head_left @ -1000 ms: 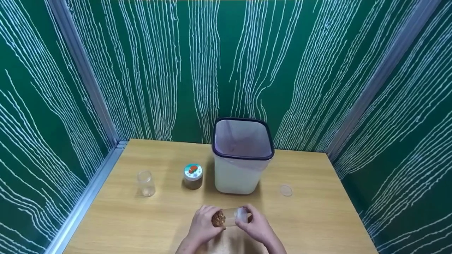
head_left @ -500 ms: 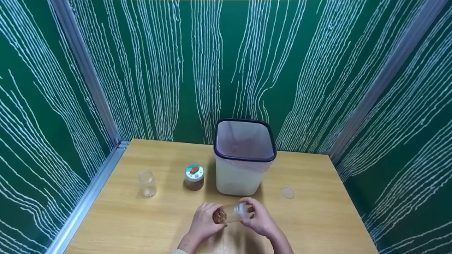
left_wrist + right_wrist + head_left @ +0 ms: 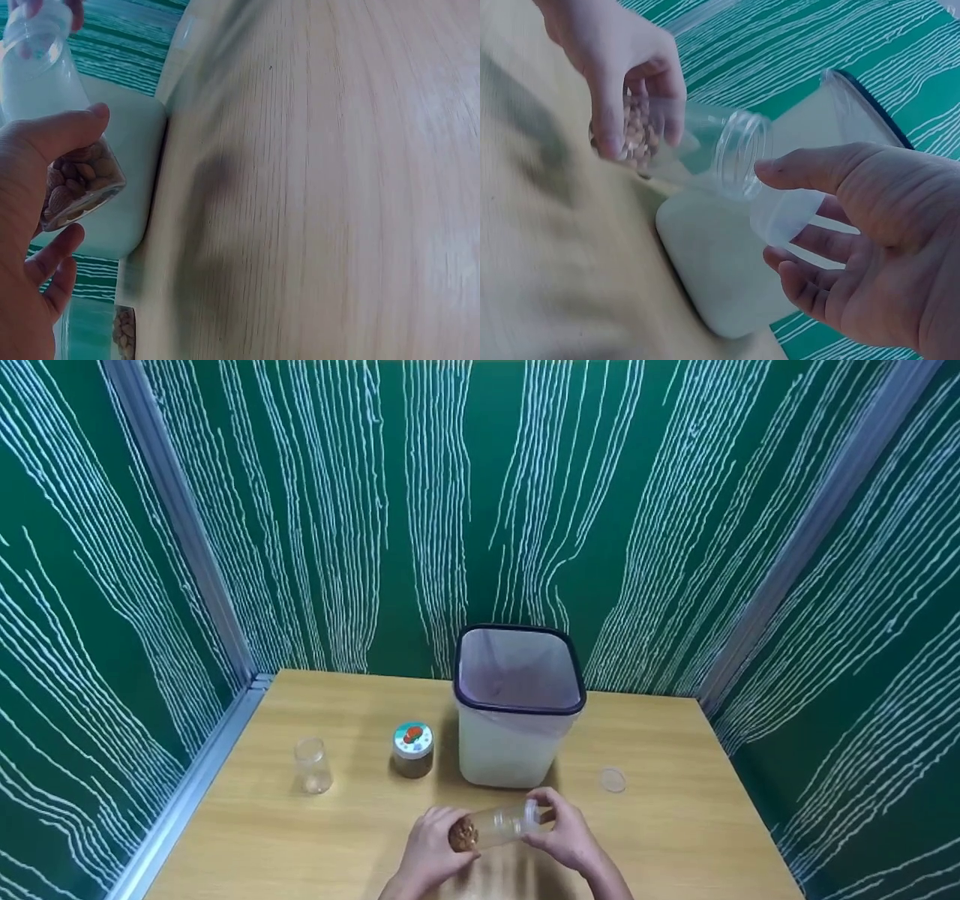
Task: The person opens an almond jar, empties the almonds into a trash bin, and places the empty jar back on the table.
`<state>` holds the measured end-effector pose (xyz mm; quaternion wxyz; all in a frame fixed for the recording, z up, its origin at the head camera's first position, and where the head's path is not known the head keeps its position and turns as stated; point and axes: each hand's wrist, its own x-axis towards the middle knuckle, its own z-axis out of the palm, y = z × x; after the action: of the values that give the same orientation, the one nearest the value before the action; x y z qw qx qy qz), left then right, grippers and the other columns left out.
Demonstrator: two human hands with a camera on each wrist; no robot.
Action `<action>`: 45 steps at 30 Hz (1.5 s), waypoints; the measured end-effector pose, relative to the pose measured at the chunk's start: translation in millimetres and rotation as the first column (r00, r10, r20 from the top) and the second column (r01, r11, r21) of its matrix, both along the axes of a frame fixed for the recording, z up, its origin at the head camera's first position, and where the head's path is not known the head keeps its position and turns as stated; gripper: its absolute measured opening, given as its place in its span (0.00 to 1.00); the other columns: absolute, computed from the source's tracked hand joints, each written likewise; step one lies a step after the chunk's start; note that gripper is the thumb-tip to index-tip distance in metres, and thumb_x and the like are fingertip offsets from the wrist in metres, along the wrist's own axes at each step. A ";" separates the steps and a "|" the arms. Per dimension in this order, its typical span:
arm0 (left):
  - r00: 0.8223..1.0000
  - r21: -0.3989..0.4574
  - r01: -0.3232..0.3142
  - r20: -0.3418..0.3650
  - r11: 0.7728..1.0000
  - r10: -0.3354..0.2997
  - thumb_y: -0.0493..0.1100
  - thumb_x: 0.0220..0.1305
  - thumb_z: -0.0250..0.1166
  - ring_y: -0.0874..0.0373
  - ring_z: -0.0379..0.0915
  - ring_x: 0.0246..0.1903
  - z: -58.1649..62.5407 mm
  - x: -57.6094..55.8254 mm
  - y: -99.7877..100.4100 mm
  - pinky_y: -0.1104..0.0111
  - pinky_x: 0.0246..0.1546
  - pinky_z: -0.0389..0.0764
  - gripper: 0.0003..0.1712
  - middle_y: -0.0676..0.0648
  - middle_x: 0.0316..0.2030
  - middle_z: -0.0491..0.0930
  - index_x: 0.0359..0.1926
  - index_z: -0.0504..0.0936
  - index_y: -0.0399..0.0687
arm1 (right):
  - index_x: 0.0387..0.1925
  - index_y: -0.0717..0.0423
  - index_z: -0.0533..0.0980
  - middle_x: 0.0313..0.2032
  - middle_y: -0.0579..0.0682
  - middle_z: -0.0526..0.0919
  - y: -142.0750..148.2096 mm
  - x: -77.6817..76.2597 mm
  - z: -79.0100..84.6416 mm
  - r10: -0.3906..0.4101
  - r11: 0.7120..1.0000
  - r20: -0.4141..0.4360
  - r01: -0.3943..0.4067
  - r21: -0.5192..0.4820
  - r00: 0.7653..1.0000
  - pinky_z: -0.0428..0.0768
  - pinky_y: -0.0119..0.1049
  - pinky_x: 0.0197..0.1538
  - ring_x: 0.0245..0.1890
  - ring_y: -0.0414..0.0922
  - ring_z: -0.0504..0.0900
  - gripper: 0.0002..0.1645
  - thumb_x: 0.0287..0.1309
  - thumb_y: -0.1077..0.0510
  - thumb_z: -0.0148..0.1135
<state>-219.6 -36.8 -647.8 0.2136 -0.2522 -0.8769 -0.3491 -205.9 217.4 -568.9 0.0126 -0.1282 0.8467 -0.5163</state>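
My left hand (image 3: 431, 844) grips the base end of a transparent jar (image 3: 499, 826), which lies nearly sideways over the table with its mouth toward the right. Brown almonds (image 3: 79, 172) are gathered at the jar's bottom, partly covered by the fingers. At the mouth end, my right hand (image 3: 566, 836) holds a translucent white lid (image 3: 784, 217) between thumb and fingers. The right wrist view shows the lid off the threaded neck (image 3: 742, 154), just beside the open mouth, with the thumb tip right at the neck's edge.
A tall white bin (image 3: 510, 746) with a dark rim stands behind the hands. To its left are a brown-filled jar (image 3: 413, 750) with a strawberry-print lid and a transparent jar (image 3: 313, 765). A thin transparent disc (image 3: 612, 780) lies right on the wooden table (image 3: 300, 847).
The right hand has shifted right with the lid, which has come away from the jar's mouth. The left hand still holds the jar in about the same place.
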 end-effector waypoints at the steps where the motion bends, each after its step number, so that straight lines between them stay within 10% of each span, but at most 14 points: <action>1: 1.000 0.005 0.000 0.002 1.000 0.000 0.52 0.31 0.82 0.59 0.74 0.41 -1.5 0.4 -0.1 0.60 0.43 0.76 0.34 0.57 0.41 0.82 0.47 0.84 0.53 | 0.52 0.58 0.72 0.48 0.58 0.76 2.0 -0.7 -2.7 -0.009 1.000 0.007 0.009 0.009 1.000 0.81 0.40 0.37 0.42 0.53 0.78 0.34 0.40 0.64 0.77; 20: 0.998 -0.007 0.037 0.055 0.999 -0.037 0.54 0.36 0.81 0.58 0.76 0.43 -22.3 6.9 -2.3 0.56 0.43 0.77 0.34 0.56 0.42 0.82 0.48 0.83 0.49 | 0.44 0.65 0.71 0.42 0.60 0.76 26.9 -12.3 -44.8 -0.319 0.948 0.071 0.318 0.032 0.945 0.76 0.37 0.39 0.38 0.50 0.76 0.31 0.34 0.68 0.76; 31: 0.992 0.012 0.111 -0.063 0.994 -0.110 0.55 0.35 0.81 0.57 0.78 0.39 -34.4 1.8 -6.1 0.61 0.40 0.78 0.35 0.51 0.40 0.83 0.46 0.84 0.43 | 0.46 0.69 0.67 0.47 0.66 0.74 38.7 -16.7 -65.9 -0.469 0.883 0.137 0.464 0.066 0.873 0.78 0.48 0.46 0.47 0.61 0.76 0.36 0.33 0.67 0.77; 45: 0.966 0.049 0.124 -0.236 0.991 -0.109 0.60 0.42 0.74 0.59 0.78 0.35 -54.2 -5.7 -7.1 0.70 0.36 0.78 0.30 0.52 0.35 0.84 0.41 0.86 0.43 | 0.49 0.76 0.74 0.43 0.67 0.77 63.7 -34.0 -90.1 -0.488 0.855 0.069 0.460 0.239 0.870 0.74 0.55 0.51 0.47 0.63 0.77 0.38 0.47 0.49 0.74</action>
<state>-225.3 -43.9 -702.0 0.3019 -0.3355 -0.8180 -0.3566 -239.9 281.2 -659.0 -0.0474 0.1198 0.9002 -0.4161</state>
